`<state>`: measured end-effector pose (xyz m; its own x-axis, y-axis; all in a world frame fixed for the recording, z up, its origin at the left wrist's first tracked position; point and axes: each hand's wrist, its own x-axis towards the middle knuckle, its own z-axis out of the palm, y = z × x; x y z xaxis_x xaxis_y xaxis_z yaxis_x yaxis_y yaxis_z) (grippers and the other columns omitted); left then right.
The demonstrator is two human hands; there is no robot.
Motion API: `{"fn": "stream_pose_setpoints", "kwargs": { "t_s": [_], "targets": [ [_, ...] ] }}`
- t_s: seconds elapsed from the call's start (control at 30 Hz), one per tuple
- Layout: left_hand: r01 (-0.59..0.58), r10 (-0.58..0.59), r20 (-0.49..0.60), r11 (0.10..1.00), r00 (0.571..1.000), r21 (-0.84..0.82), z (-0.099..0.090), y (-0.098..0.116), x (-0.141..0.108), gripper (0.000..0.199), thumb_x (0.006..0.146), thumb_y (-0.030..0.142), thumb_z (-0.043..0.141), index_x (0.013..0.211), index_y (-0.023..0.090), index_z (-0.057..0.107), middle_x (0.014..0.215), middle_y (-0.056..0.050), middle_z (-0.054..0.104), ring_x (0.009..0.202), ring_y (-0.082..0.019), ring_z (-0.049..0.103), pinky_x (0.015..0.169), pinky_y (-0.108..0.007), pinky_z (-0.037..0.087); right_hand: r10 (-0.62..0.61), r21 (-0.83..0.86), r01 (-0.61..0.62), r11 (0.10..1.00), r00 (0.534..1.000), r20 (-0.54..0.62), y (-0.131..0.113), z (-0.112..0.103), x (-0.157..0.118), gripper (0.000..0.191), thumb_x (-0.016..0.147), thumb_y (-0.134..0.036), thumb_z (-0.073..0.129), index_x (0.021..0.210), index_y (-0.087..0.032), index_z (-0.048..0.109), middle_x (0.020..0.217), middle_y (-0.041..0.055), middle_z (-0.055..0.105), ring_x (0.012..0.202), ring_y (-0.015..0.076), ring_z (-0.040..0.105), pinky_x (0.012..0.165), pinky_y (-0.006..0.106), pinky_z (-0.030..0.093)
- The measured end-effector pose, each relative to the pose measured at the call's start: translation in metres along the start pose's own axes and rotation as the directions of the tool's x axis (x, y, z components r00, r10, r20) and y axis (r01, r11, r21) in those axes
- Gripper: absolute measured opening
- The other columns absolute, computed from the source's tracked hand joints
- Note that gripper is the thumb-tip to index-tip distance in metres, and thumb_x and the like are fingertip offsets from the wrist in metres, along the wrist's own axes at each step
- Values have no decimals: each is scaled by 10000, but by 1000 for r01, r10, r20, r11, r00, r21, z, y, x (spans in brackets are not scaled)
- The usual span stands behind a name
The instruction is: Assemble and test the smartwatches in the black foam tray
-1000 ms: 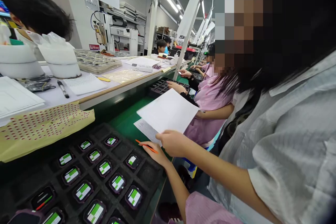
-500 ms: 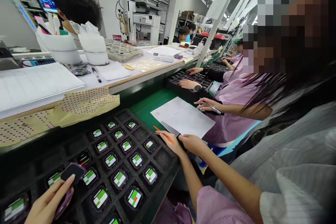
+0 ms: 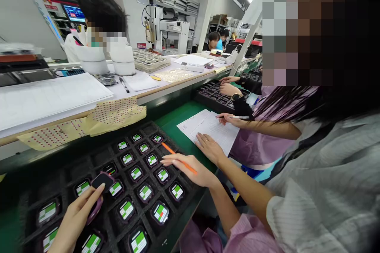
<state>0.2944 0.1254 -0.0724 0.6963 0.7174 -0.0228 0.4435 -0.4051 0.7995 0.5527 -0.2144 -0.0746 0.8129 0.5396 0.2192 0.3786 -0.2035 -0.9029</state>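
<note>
My left hand [image 3: 75, 213], at the lower left, grips a smartwatch [image 3: 102, 180] with a dark screen, a purple case and a purple strap. It is held just above a black foam tray [image 3: 99, 160]. Several square smartwatches sit in the tray's compartments, most with lit green-and-white screens; one smartwatch [image 3: 160, 212] also shows an orange patch. Over the tray's right side, my right hand [image 3: 191, 169] holds a slim orange stick [image 3: 181, 162], its tip pointing up and left. The hand hides part of the tray beneath it.
To the right, a co-worker's hand [image 3: 209, 148] lies on printed paper [image 3: 190, 123] while their other hand holds a pen [image 3: 241, 118]. Dotted yellow sheets [image 3: 115, 116] hang from the shelf edge behind the tray. Another black tray [image 3: 208, 97] stands farther along the green surface.
My right hand has moved off the tray's right edge and over its compartments with the orange stick. My left hand still holds the smartwatch. The co-worker's hand has moved onto the paper.
</note>
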Motion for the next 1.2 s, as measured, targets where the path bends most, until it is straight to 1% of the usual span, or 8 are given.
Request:
{"fn": "stream_pose_setpoints", "kwargs": {
  "t_s": [0.1, 0.3, 0.43, 0.63, 0.8, 0.9, 1.07, 1.2],
  "targets": [
    [33, -9, 167, 989, 986, -141, -1, 8, -8, 582, 595, 765, 552, 646, 186, 573, 687, 19, 582, 684, -158, 556, 648, -210, 485, 12, 40, -13, 999, 1000, 25, -5, -1, 0, 135, 854, -366, 531, 840, -355, 664, 992, -72, 691, 1178, 216, 535, 937, 398, 480],
    [-23, 86, 201, 955, 976, -297, 2, 19, -19, 428, 697, 604, 551, 659, 179, 566, 639, -4, 529, 702, -164, 509, 628, -237, 425, -51, 226, -13, 974, 960, 276, -34, 28, -11, 189, 894, -326, 462, 950, -294, 640, 999, -59, 675, 1103, 212, 568, 816, 366, 517],
    [-53, 132, 200, 933, 971, -357, 6, 10, -21, 434, 728, 596, 535, 675, 165, 547, 599, 20, 460, 602, -119, 436, 566, -232, 358, -21, 375, -196, 906, 865, 502, -66, 105, 5, 489, 986, -270, 153, 1035, -152, 625, 1043, 46, 629, 1064, 219, 574, 770, 374, 506],
    [-99, 172, 146, 909, 974, -404, 5, 5, -26, 437, 810, 574, 464, 698, 161, 552, 655, 4, 511, 667, -127, 484, 605, -239, 379, -69, 404, -240, 883, 784, 617, -101, 218, 28, 315, 896, -337, 555, 1146, -146, 553, 1128, 75, 580, 941, 204, 599, 791, 388, 523],
    [34, 19, 111, 890, 994, -455, 4, 6, -28, 328, 828, 482, 502, 986, 197, 543, 915, -22, 576, 823, -156, 529, 603, -226, 418, 28, 452, -373, 810, 795, 606, -93, 228, 37, 339, 801, -477, 612, 912, -156, 607, 839, 69, 662, 619, 143, 613, 513, 261, 502],
    [-68, 104, 53, 889, 993, -453, 8, 1, -28, 356, 749, 367, 643, 1034, 199, 510, 948, -22, 551, 861, -149, 522, 660, -222, 431, 131, 490, -475, 731, 803, 582, -89, 228, 36, 364, 649, -448, 738, 813, -165, 577, 714, 25, 647, 476, 100, 542, 392, 206, 398],
    [-59, 124, 100, 868, 987, -494, 13, -7, -26, 348, 810, 371, 577, 1094, 218, 448, 913, 5, 488, 519, -47, 406, 465, -197, 359, 127, 454, -392, 800, 851, 510, -93, 232, 29, 407, 566, -326, 786, 808, -200, 484, 462, -108, 480, 343, 41, 352, 345, 160, 242],
    [-73, 170, 130, 836, 977, -544, 13, -7, -25, 375, 809, 372, 591, 1122, 238, 435, 959, 5, 472, 523, -36, 374, 450, -180, 333, 81, 475, -358, 804, 856, 510, -97, 233, 26, 374, 640, -355, 697, 859, -221, 425, 508, -105, 519, 321, 47, 344, 337, 166, 222]
  ]
}}
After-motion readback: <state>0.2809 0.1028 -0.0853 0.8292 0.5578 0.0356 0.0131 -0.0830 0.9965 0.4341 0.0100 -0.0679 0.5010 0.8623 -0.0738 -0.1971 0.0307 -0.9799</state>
